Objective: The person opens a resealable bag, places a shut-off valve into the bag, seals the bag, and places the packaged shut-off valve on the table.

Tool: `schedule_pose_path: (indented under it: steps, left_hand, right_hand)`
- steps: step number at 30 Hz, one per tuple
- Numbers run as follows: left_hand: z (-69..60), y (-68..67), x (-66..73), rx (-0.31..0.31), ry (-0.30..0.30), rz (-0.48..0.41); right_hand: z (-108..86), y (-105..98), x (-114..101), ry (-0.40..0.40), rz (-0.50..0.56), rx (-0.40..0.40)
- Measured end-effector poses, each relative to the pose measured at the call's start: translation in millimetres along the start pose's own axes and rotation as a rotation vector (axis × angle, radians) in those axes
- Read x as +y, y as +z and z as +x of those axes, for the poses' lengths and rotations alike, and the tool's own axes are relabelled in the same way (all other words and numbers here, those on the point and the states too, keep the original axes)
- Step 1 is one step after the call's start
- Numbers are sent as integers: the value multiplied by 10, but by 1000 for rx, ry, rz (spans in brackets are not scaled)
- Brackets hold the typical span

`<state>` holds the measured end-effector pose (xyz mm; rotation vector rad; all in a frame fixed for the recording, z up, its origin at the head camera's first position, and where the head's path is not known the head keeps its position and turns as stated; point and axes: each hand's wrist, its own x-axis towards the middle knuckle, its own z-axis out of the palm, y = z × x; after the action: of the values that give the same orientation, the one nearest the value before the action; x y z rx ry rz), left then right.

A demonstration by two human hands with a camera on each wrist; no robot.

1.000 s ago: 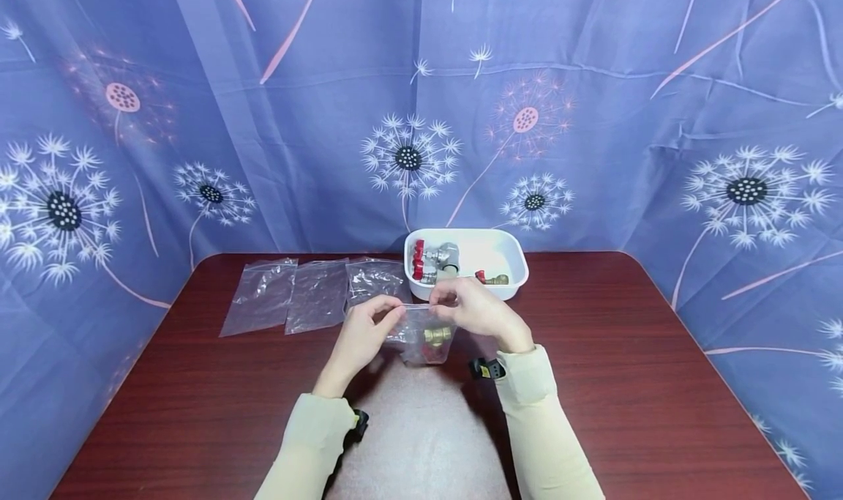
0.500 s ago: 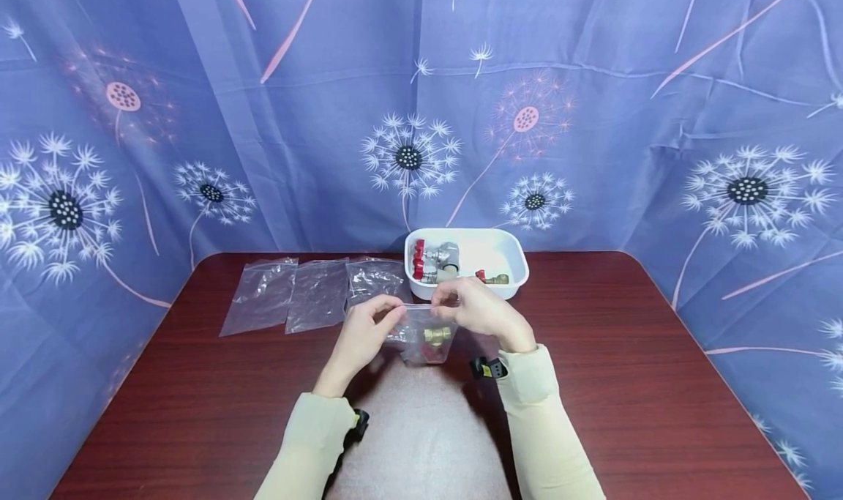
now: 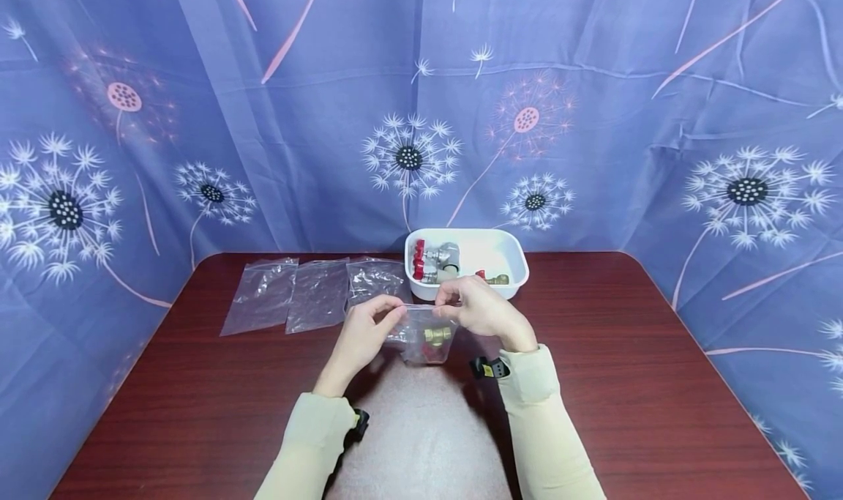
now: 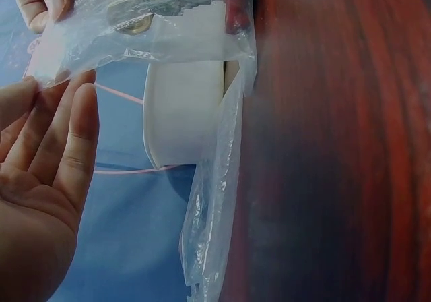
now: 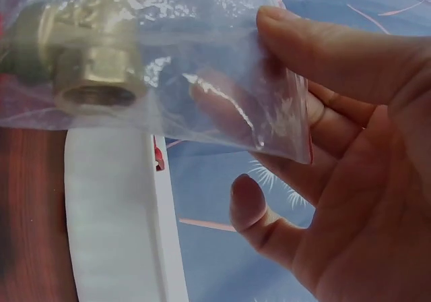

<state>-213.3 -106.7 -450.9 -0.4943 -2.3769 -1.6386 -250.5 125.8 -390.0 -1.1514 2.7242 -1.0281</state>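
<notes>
Clear plastic bag (image 3: 416, 345) in front of the white tray (image 3: 487, 248), top edge pinched in the grip of left hand (image 3: 358, 333) and right hand (image 3: 479, 310). Brass valve (image 3: 437, 335) is inside, below and nearer the right one, red handle (image 3: 431, 353) down, maybe touching the desk (image 3: 626, 383), hard to tell.

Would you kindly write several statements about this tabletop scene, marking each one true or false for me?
1. Three flat clear bags lie left of the white tray. True.
2. The white tray has nothing in it. False: it holds metal fittings.
3. The left hand and right hand pinch the top edge of a see-through bag. True.
4. The see-through bag contains only a sponge. False: a brass valve with a red handle is inside.
5. The backdrop is plain red. False: the curtain is blue, with printed dandelions.
</notes>
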Motion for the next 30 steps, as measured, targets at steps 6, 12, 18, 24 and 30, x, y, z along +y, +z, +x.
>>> schedule_pose_path:
  steps: [6,12,18,24,30]
  left_hand:
    - [-15,-1,3,1,3,-17]
    - [-10,-5,-5,-5,1,-23]
    - [-2,-14,-15,-9,-6,-12]
    - [-1,-8,-23,-2,-2,7]
    - [-2,-3,-26,-4,-1,-6]
  right_hand:
    - [-3,-11,-22,24,-2,-14]
    - [-20,-40,-25,42,35,-31]
    - [-29,-65,-19,63,60,-44]
    - [-39,-62,12,65,50,-36]
    - [-48,-66,8,40,57,-22]
